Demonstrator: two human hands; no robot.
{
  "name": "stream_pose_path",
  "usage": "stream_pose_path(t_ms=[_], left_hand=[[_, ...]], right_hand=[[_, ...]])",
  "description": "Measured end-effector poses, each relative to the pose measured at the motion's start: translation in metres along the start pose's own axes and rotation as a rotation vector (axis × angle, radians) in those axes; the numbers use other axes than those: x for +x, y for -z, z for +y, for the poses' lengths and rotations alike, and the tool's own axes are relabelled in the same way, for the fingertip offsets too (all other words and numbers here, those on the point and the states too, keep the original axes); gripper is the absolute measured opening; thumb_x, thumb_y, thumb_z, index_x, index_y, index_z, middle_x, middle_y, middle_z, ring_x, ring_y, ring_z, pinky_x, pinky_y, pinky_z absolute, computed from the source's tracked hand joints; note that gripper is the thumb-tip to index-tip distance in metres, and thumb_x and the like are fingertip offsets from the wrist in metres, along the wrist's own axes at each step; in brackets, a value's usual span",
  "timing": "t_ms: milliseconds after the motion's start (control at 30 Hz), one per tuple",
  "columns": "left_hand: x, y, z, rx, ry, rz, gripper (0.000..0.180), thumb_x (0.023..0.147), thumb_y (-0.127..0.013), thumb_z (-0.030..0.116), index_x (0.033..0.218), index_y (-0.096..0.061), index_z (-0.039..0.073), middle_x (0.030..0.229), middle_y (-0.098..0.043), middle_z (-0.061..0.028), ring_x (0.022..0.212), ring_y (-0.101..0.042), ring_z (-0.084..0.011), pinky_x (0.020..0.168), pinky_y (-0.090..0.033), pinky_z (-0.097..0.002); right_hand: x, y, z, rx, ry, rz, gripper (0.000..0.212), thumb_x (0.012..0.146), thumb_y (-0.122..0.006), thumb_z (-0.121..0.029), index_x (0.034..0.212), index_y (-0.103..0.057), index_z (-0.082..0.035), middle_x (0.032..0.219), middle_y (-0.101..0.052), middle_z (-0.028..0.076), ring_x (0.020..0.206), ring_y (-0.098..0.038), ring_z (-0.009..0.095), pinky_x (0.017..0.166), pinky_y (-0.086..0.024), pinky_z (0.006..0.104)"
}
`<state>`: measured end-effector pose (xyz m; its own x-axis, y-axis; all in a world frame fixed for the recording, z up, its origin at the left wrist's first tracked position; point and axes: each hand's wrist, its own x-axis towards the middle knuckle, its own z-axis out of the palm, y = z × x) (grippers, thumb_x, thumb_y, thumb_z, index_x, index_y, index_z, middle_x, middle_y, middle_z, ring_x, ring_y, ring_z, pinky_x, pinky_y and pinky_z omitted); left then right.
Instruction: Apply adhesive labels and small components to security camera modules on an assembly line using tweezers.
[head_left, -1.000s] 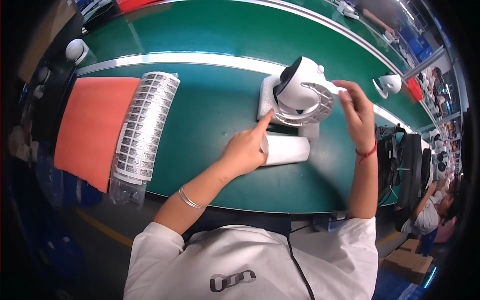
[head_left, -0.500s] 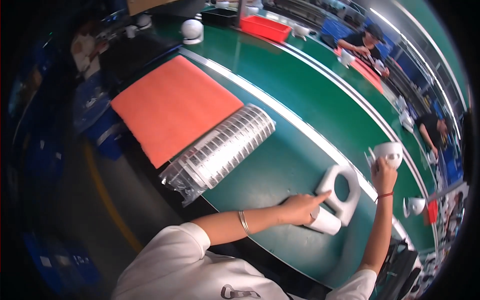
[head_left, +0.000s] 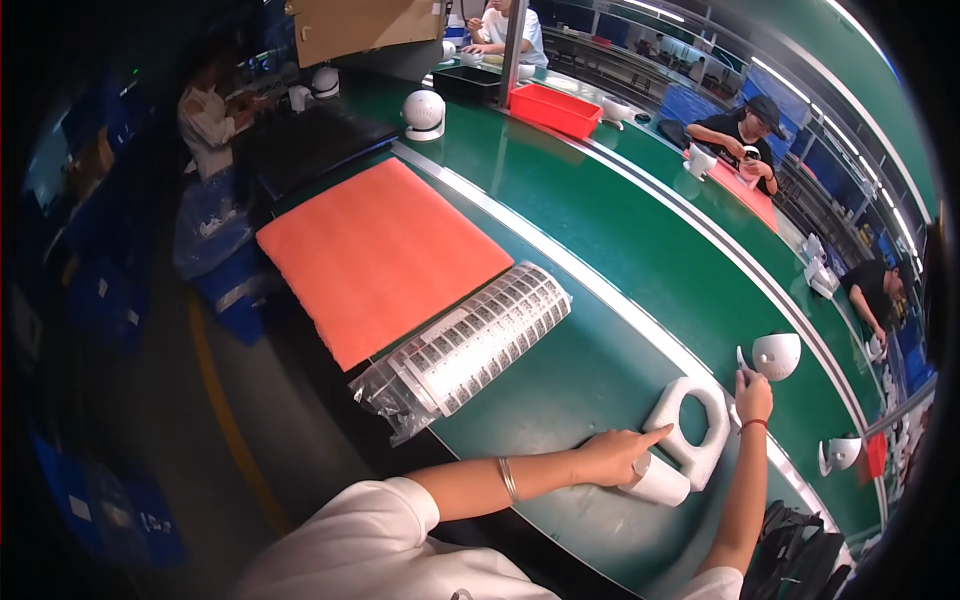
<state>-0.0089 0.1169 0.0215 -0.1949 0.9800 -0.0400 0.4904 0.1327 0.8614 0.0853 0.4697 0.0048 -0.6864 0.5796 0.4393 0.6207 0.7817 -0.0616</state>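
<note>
My right hand (head_left: 755, 398) reaches out over the green belt and pinches a round-headed white camera (head_left: 778, 356) near its flat foot, so the ball head points away to the right. My left hand (head_left: 612, 458) is low over the near bench strip, its index finger stretched toward a white foam ring (head_left: 714, 454). The other fingers curl at the end of a white cylinder (head_left: 660, 485) lying beside that ring; the fingertips are partly hidden. Another white camera (head_left: 845, 453) lies farther right on the belt.
An orange foam sheet (head_left: 385, 255) lies at the left beside a plastic-wrapped roll of labels (head_left: 490, 340). Farther off stand a white camera (head_left: 424, 115), a red tray (head_left: 555, 110) and a black tray (head_left: 468, 82). Co-workers (head_left: 745, 140) sit across the belt. Dark folded material (head_left: 795, 555) lies right.
The view has shifted, so the whole bench appears lower. My right hand has turned the camera and moved its grip toward the foot. My left hand stays by the cylinder.
</note>
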Motion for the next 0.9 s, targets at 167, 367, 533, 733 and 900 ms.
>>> stream_pose_path(t_ms=[167, 367, 533, 733, 900], left_hand=[[0.005, -0.009, -0.015, 0.018, -0.027, 0.064, 0.09, 0.073, -0.063, 0.007, 0.152, -0.023, 0.019, 0.103, -0.067, -0.0179, 0.09, -0.065, -0.0387, 0.077, -0.051, -0.0458], [0.0, -0.01, -0.006, 0.039, -0.294, 0.18, 0.042, 0.073, -0.056, -0.002, 0.112, -0.064, 0.009, 0.109, -0.066, -0.0097, 0.097, -0.064, -0.035, 0.082, -0.052, -0.0452], [0.004, 0.002, 0.006, 0.033, -0.378, 0.255, 0.02, 0.077, -0.063, 0.006, 0.096, -0.069, 0.009, 0.094, -0.066, -0.0073, 0.087, -0.066, -0.0297, 0.076, -0.053, -0.0401], [0.018, 0.019, 0.026, -0.004, -0.499, 0.291, 0.013, 0.081, -0.067, 0.016, 0.09, -0.07, 0.007, 0.091, -0.066, -0.0087, 0.086, -0.066, -0.0277, 0.074, -0.052, -0.0371], [0.007, 0.009, 0.016, -0.19, -0.494, 0.207, 0.014, 0.08, -0.073, 0.012, 0.092, -0.07, 0.006, 0.09, -0.067, -0.0081, 0.084, -0.065, -0.0218, 0.077, -0.051, -0.0326]], right_hand=[[-0.069, 0.063, -0.063, 0.729, -0.065, 0.145, 0.026, 0.094, -0.061, -0.022, 0.088, -0.067, 0.002, 0.065, -0.058, 0.005, 0.058, -0.046, 0.009, 0.054, -0.037, 0.0272], [-0.152, 0.123, -0.126, 0.678, 0.099, -0.091, 0.011, 0.078, -0.07, -0.009, 0.086, -0.071, -0.001, 0.071, -0.066, 0.013, 0.057, -0.061, 0.021, 0.055, -0.048, 0.0308], [-0.164, 0.132, -0.122, 0.751, 0.147, -0.194, 0.023, 0.069, -0.078, -0.011, 0.088, -0.071, -0.001, 0.072, -0.067, 0.011, 0.059, -0.064, 0.019, 0.053, -0.048, 0.0303], [-0.177, 0.137, -0.118, 0.802, 0.062, -0.046, 0.03, 0.068, -0.079, -0.009, 0.096, -0.071, -0.001, 0.067, -0.06, 0.005, 0.053, -0.048, 0.011, 0.049, -0.036, 0.0242], [-0.186, 0.125, -0.123, 0.808, 0.15, 0.046, 0.024, 0.073, -0.074, -0.007, 0.095, -0.07, -0.002, 0.062, -0.055, 0.006, 0.05, -0.047, 0.013, 0.047, -0.034, 0.0266]])
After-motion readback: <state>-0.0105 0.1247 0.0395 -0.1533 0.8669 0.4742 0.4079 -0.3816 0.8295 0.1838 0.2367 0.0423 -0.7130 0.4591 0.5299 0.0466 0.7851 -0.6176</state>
